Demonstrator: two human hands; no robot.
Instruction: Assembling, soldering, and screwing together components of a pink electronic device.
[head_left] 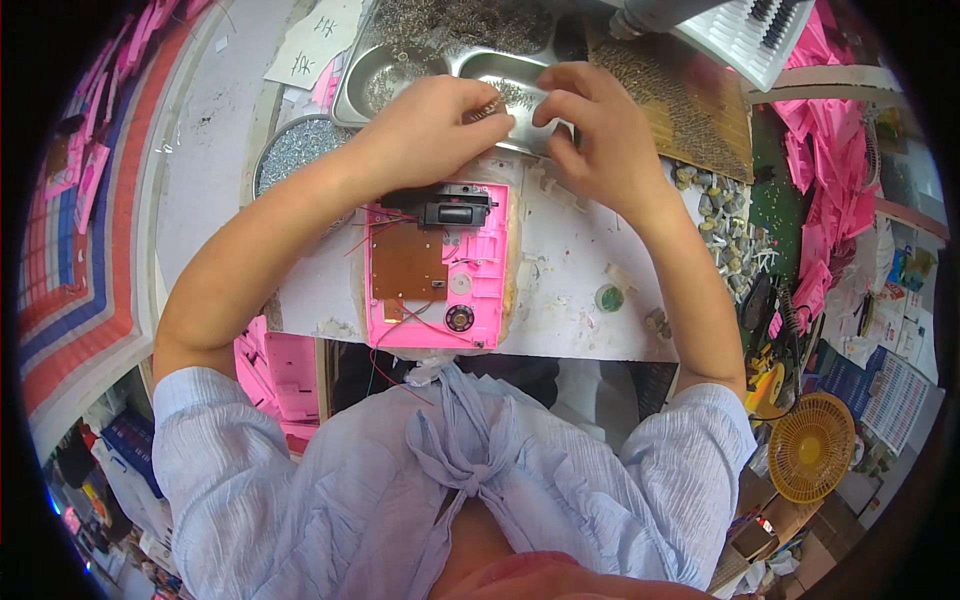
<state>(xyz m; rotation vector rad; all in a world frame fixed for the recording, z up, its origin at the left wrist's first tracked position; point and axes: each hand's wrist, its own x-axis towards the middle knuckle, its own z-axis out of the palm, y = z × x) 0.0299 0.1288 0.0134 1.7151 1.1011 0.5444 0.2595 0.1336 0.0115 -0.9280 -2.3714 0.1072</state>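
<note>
My left hand [440, 130] is over the near edge of a steel compartment tray [350, 110], thumb and fingers closed on a small brass-coloured coil spring [488, 108]. Just to its right, above the tray's near right corner, is my right hand [605, 140]. Its fingers are curled but apart, and nothing shows between them. Small metal springs [515, 93] lie in the compartment between my hands. Nearer me, a pink plastic casing [485, 300] lies open side up, holding a brown circuit board [408, 262], a black battery-like block [458, 214], a round speaker-like part [459, 318] and loose red wires.
A round dish of small silvery parts [300, 152] stands left of the tray. On the right are a brown board covered with pins or screws [690, 100] and a heap of small grey-white parts [725, 225]. Pink plastic pieces [815, 200] pile up farther right. A white lamp-like fixture [745, 45] overhangs the back.
</note>
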